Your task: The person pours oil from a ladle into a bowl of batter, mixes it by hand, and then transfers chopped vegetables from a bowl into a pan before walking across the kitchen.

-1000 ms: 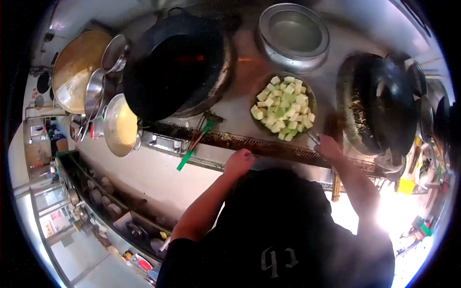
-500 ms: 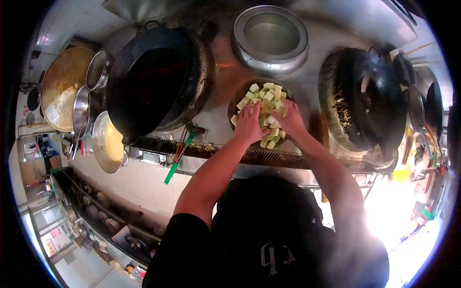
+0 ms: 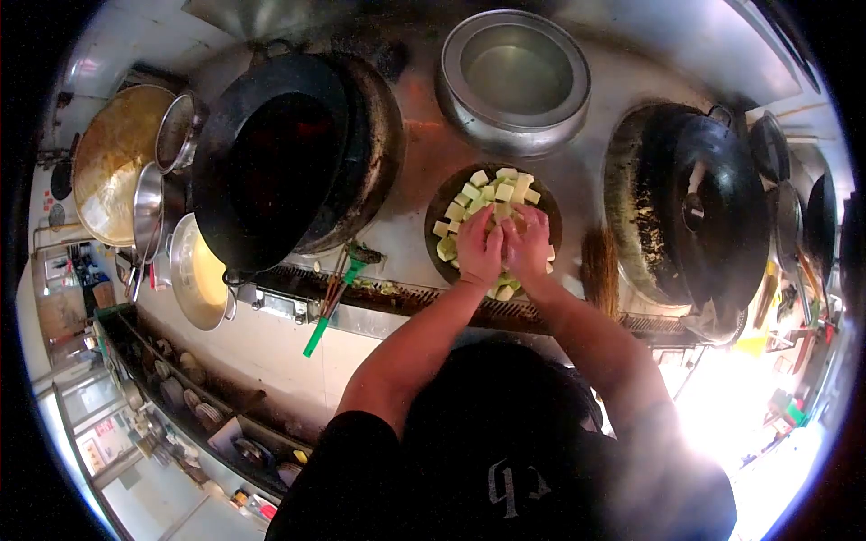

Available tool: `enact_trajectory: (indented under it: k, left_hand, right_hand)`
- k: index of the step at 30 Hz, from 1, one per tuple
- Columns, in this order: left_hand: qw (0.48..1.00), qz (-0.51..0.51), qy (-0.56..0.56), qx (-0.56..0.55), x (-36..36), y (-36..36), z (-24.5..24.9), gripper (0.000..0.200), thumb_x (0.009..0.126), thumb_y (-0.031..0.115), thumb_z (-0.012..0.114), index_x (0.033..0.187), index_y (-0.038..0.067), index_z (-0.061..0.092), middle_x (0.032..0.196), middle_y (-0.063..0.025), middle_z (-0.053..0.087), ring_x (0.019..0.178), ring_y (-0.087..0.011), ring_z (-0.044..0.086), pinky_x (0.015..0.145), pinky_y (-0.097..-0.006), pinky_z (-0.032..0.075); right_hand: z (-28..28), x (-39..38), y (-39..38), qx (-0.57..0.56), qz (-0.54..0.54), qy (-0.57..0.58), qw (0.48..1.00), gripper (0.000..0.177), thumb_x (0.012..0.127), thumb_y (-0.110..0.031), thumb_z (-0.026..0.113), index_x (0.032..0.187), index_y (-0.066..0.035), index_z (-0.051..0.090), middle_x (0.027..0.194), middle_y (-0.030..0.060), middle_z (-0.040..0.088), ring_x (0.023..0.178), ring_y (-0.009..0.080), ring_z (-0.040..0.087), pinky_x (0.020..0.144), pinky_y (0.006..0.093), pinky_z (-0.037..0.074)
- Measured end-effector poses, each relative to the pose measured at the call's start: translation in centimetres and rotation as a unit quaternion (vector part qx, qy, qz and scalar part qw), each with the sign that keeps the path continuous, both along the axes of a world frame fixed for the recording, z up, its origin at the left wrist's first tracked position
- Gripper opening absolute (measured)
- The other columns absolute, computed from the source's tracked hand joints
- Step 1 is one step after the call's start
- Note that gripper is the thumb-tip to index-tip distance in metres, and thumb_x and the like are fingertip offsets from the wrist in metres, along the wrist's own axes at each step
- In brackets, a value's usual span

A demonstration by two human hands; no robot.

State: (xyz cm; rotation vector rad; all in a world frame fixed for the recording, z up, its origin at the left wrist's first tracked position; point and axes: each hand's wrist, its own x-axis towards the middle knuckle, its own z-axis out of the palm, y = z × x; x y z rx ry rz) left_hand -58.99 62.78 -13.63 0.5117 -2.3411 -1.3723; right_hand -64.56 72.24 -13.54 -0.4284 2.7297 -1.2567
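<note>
Pale green-white cubes [image 3: 503, 191] lie heaped in a dark round pan [image 3: 440, 194] on the steel stove top. My left hand [image 3: 480, 243] and my right hand [image 3: 527, 236] are side by side on the heap, with their fingertips close together near its middle. The fingers of both hands are curled in around some cubes, and the cubes under the palms are hidden. More cubes show behind the hands and along both edges of the pan.
A large black wok [image 3: 271, 171] stands at the left, and a black lid [image 3: 713, 207] covers another at the right. Behind the pan is a steel pot [image 3: 514, 135] of liquid. A green-handled brush [image 3: 316, 335] and a straw brush [image 3: 600, 270] lie near the front edge.
My hands have moved closer together, from the two sides of the heap to its middle, gathering cubes between them. The view has shifted slightly.
</note>
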Motion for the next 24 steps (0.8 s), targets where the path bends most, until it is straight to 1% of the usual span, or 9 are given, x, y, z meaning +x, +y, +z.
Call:
enact_trajectory:
  k: [2, 5, 6, 8, 12, 14, 17, 21, 24]
  left_hand:
    - [0.998, 0.036, 0.0, 0.059, -0.5, 0.4, -0.5, 0.04, 0.081, 0.022, 0.047, 0.116, 0.001, 0.053, 0.108, -0.0186, 0.057, 0.101, -0.0356, 0.051, 0.09, -0.0429, 0.038]
    - [0.992, 0.055, 0.004, 0.117, -1.1, 0.9, 0.0, 0.037, 0.084, 0.021, 0.045, 0.113, -0.001, 0.054, 0.105, -0.0196, 0.059, 0.096, -0.0345, 0.055, 0.087, -0.0394, 0.041]
    - [0.992, 0.055, 0.004, 0.117, -1.4, 0.8, 0.3, 0.037, 0.084, 0.021, 0.045, 0.113, -0.001, 0.054, 0.105, -0.0196, 0.059, 0.096, -0.0345, 0.055, 0.087, -0.0394, 0.041]
    - [0.977, 0.05, 0.001, 0.206, -1.8, 0.6, 1.0, 0.034, 0.087, 0.02, 0.045, 0.111, -0.002, 0.055, 0.102, -0.0192, 0.06, 0.09, -0.0296, 0.058, 0.081, -0.035, 0.044]
    - [0.962, 0.091, -0.001, 0.257, -2.1, 0.8, 2.5, 0.03, 0.088, 0.019, 0.048, 0.108, -0.002, 0.057, 0.097, -0.0165, 0.063, 0.086, -0.0227, 0.06, 0.078, -0.03, 0.046]
    - [0.946, 0.123, 0.004, 0.3, -1.9, 0.8, 3.5, 0.028, 0.088, 0.019, 0.049, 0.107, 0.0, 0.058, 0.093, -0.0126, 0.063, 0.084, -0.0186, 0.059, 0.076, -0.0284, 0.046]
    - [0.918, 0.133, -0.022, 0.372, -1.7, 0.5, 4.2, 0.027, 0.088, 0.02, 0.05, 0.105, 0.001, 0.059, 0.091, -0.0094, 0.064, 0.081, -0.0173, 0.059, 0.074, -0.0279, 0.046]
    - [0.931, 0.12, -0.037, 0.342, -1.1, 0.0, 4.4, 0.028, 0.088, 0.022, 0.051, 0.106, 0.002, 0.059, 0.092, -0.0102, 0.064, 0.081, -0.0174, 0.06, 0.071, -0.0279, 0.046]
    - [0.955, 0.111, -0.078, 0.264, -0.7, -0.4, 4.7, 0.03, 0.088, 0.026, 0.046, 0.098, 0.001, 0.059, 0.092, -0.0131, 0.062, 0.081, -0.0239, 0.059, 0.073, -0.0342, 0.046]
  right_hand:
    - [1.1, 0.2, -0.8, -0.047, -0.059, -0.08, 0.994, 0.033, 0.083, -0.027, 0.057, 0.109, -0.006, 0.055, 0.109, 0.0178, 0.05, 0.102, 0.0325, 0.048, 0.085, 0.0407, 0.042]
    - [1.9, 0.1, -1.4, -0.091, -0.087, -0.112, 0.986, 0.032, 0.084, -0.026, 0.057, 0.108, -0.005, 0.056, 0.107, 0.0172, 0.051, 0.099, 0.0313, 0.05, 0.082, 0.0379, 0.044]
    - [1.7, 0.0, -1.4, -0.091, -0.087, -0.112, 0.986, 0.032, 0.084, -0.026, 0.057, 0.108, -0.005, 0.056, 0.107, 0.0172, 0.051, 0.099, 0.0313, 0.05, 0.082, 0.0379, 0.044]
    - [1.1, -0.2, -1.6, -0.078, -0.085, -0.075, 0.99, 0.032, 0.084, -0.026, 0.056, 0.108, -0.005, 0.057, 0.106, 0.017, 0.053, 0.094, 0.0305, 0.053, 0.083, 0.0378, 0.044]
    - [0.2, -0.3, -2.1, -0.12, -0.092, -0.103, 0.983, 0.032, 0.084, -0.025, 0.056, 0.109, -0.005, 0.056, 0.105, 0.017, 0.054, 0.093, 0.0305, 0.054, 0.084, 0.0374, 0.043]
    - [-0.3, -0.1, -2.5, -0.234, -0.119, -0.189, 0.946, 0.033, 0.084, -0.024, 0.055, 0.11, -0.004, 0.055, 0.104, 0.0158, 0.056, 0.094, 0.0279, 0.055, 0.082, 0.0355, 0.043]
    - [1.3, 0.1, -3.2, -0.273, -0.129, -0.233, 0.924, 0.032, 0.085, -0.024, 0.053, 0.109, -0.003, 0.055, 0.101, 0.0136, 0.059, 0.093, 0.0244, 0.057, 0.08, 0.0329, 0.043]
    - [2.8, 0.4, -3.6, -0.326, -0.141, -0.31, 0.882, 0.03, 0.086, -0.024, 0.052, 0.106, -0.002, 0.055, 0.096, 0.0114, 0.061, 0.089, 0.0202, 0.057, 0.079, 0.0308, 0.043]
    - [4.0, 0.7, -3.7, -0.332, -0.142, -0.344, 0.867, 0.026, 0.087, -0.022, 0.049, 0.101, -0.001, 0.056, 0.092, 0.0103, 0.06, 0.086, 0.0192, 0.056, 0.077, 0.0308, 0.043]
